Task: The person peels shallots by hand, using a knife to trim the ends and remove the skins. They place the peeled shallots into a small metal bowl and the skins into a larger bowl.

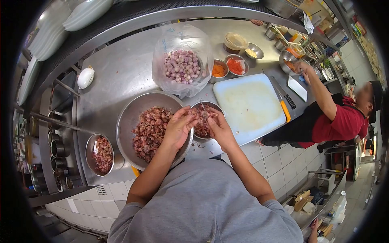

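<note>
My left hand and my right hand are close together over a metal bowl of reddish peelings. The left fingers pinch a small reddish shallot. In the right hand is a small knife, its thin blade pointing up and away from me; its handle is hidden. To the left stands a large metal bowl of unpeeled reddish shallots. Beyond my hands, a clear plastic bag holds peeled pale purple shallots.
Right of the bowls lies a white cutting board, with knives beside it. Small bowls of orange and red pieces stand behind. A smaller metal bowl is at left. A co-worker works at right.
</note>
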### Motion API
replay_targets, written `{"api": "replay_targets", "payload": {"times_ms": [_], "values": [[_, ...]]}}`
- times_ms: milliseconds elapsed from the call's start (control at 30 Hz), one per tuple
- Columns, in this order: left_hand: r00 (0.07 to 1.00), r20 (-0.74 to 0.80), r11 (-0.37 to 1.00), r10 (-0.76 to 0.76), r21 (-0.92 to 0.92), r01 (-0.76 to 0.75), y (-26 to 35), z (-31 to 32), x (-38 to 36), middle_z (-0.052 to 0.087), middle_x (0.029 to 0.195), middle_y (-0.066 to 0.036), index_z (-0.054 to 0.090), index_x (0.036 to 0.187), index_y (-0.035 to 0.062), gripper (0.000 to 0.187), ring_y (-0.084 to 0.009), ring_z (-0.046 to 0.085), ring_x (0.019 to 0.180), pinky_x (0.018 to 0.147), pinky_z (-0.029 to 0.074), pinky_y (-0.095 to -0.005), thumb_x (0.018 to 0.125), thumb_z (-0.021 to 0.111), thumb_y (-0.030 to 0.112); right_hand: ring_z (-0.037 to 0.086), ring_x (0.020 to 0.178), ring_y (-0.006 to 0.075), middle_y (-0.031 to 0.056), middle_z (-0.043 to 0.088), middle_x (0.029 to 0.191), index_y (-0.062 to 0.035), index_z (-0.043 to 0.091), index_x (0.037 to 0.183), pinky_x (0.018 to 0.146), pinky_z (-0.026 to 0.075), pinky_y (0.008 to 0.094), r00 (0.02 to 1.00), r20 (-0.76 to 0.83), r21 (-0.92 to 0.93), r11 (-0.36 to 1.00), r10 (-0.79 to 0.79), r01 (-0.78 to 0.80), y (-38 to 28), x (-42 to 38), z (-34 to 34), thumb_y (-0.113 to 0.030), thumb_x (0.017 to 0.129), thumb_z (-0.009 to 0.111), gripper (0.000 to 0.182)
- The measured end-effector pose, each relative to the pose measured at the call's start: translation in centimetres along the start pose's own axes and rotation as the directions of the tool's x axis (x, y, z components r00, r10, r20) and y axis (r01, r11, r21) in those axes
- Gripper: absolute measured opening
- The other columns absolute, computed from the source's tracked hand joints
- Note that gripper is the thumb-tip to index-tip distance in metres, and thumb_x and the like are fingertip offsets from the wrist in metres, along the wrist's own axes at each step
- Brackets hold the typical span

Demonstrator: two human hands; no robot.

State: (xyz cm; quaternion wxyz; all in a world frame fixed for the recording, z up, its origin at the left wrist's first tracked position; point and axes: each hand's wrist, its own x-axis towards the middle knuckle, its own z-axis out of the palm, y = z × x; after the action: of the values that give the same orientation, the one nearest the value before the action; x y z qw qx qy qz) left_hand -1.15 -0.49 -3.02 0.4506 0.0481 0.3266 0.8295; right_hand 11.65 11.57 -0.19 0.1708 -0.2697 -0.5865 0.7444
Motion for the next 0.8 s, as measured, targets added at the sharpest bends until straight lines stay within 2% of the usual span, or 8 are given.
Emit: {"api": "replay_targets", "payload": {"times_ms": [133, 200, 333, 433, 500, 533, 600, 800], "values": [[1.0, -0.021, 0.999, 0.0, 0.053, 0.001, 0.0, 0.4, -0.4, 0.06, 0.109, -0.007, 0.051, 0.127, 0.0026, 0.037, -0.0192, 0.063, 0.102, 0.086, 0.055, -0.0287, 0.091, 0.06, 0.001, 0.042, 0.055, 0.0052, 0.0018, 0.055, 0.081, -0.0073, 0.047, 0.124, 0.046, 0.033, 0.0199, 0.994, -0.107, -0.019, 1.0, -0.013, 0.011, 0.5, 0.0, -0.2, -0.019, 0.098, 0.056, 0.03], [1.0, -0.017, 0.997, 0.009, 0.076, -0.007, -0.1, 0.4, -0.4, 0.06, 0.108, -0.007, 0.05, 0.128, 0.0023, 0.039, -0.0189, 0.062, 0.102, 0.086, 0.054, -0.0284, 0.091, 0.06, 0.0, 0.042, 0.053, 0.0054, 0.0041, 0.056, 0.083, -0.0083, 0.048, 0.116, 0.045, 0.032, 0.0202, 0.986, -0.078, -0.01, 0.988, 0.151, -0.152, 0.2, 0.1, -0.7, -0.019, 0.097, 0.058, 0.024], [0.999, -0.027, 0.985, 0.027, 0.169, -0.022, -0.3, 0.2, -0.5, 0.061, 0.11, -0.007, 0.051, 0.128, 0.0032, 0.038, -0.0184, 0.063, 0.101, 0.085, 0.055, -0.0282, 0.09, 0.061, 0.0, 0.041, 0.051, 0.006, 0.0055, 0.056, 0.087, -0.0084, 0.048, 0.116, 0.045, 0.032, 0.0203, 0.971, 0.076, 0.033, 0.973, 0.227, -0.23, 0.6, 0.0, -1.3, -0.019, 0.098, 0.057, 0.023], [0.999, -0.033, 0.98, 0.04, 0.195, -0.033, -0.4, 0.5, -0.8, 0.063, 0.111, -0.008, 0.053, 0.127, 0.0037, 0.037, -0.018, 0.064, 0.1, 0.084, 0.055, -0.0277, 0.091, 0.06, -0.001, 0.039, 0.053, 0.0055, 0.0033, 0.056, 0.089, -0.008, 0.048, 0.126, 0.045, 0.031, 0.0192, 0.987, 0.084, 0.013, 0.99, 0.136, -0.137, 0.1, -0.4, -0.8, -0.018, 0.098, 0.057, 0.031], [0.998, -0.031, 0.98, 0.05, 0.195, -0.043, -0.3, 0.7, -0.9, 0.063, 0.111, -0.007, 0.053, 0.127, 0.0036, 0.037, -0.0174, 0.064, 0.1, 0.084, 0.055, -0.0275, 0.091, 0.06, -0.001, 0.048, 0.068, 0.005, 0.0027, 0.058, 0.101, -0.0087, 0.041, 0.142, 0.057, 0.041, 0.0189, 0.981, 0.192, -0.125, 0.991, -0.03, 0.055, 0.0, -0.6, -0.8, -0.015, 0.098, 0.055, 0.047], [0.999, -0.021, 0.976, 0.046, 0.215, -0.041, -0.2, 0.7, -0.9, 0.063, 0.11, -0.007, 0.054, 0.125, 0.0031, 0.036, -0.0162, 0.063, 0.099, 0.084, 0.055, -0.028, 0.09, 0.062, 0.0, 0.048, 0.068, 0.005, 0.0027, 0.058, 0.101, -0.0087, 0.041, 0.142, 0.057, 0.041, 0.0189, 0.981, 0.192, -0.125, 0.991, -0.031, 0.056, 0.0, -0.7, -0.8, -0.015, 0.098, 0.055, 0.047], [0.999, -0.01, 0.971, 0.043, 0.235, -0.04, 0.0, 0.7, -1.0, 0.063, 0.11, -0.007, 0.056, 0.124, 0.0025, 0.035, -0.015, 0.063, 0.099, 0.085, 0.054, -0.0286, 0.09, 0.064, 0.001, 0.054, 0.097, 0.0076, 0.0042, 0.057, 0.12, -0.0101, 0.03, 0.151, 0.082, 0.047, 0.022, 0.956, 0.287, -0.254, 0.957, -0.06, 0.137, 0.0, -1.0, -0.8, -0.013, 0.098, 0.055, 0.059], [0.997, 0.055, 0.959, 0.052, 0.275, -0.066, 0.1, -0.2, -1.1, 0.066, 0.107, -0.008, 0.057, 0.124, 0.0021, 0.032, -0.0161, 0.065, 0.097, 0.083, 0.054, -0.0295, 0.092, 0.061, 0.004, 0.051, 0.119, 0.0138, 0.0086, 0.055, 0.135, -0.0081, 0.038, 0.147, 0.101, 0.041, 0.0284, 0.921, 0.363, -0.293, 0.922, -0.139, 0.255, -0.7, -1.1, -0.9, -0.015, 0.097, 0.056, 0.054]]}}
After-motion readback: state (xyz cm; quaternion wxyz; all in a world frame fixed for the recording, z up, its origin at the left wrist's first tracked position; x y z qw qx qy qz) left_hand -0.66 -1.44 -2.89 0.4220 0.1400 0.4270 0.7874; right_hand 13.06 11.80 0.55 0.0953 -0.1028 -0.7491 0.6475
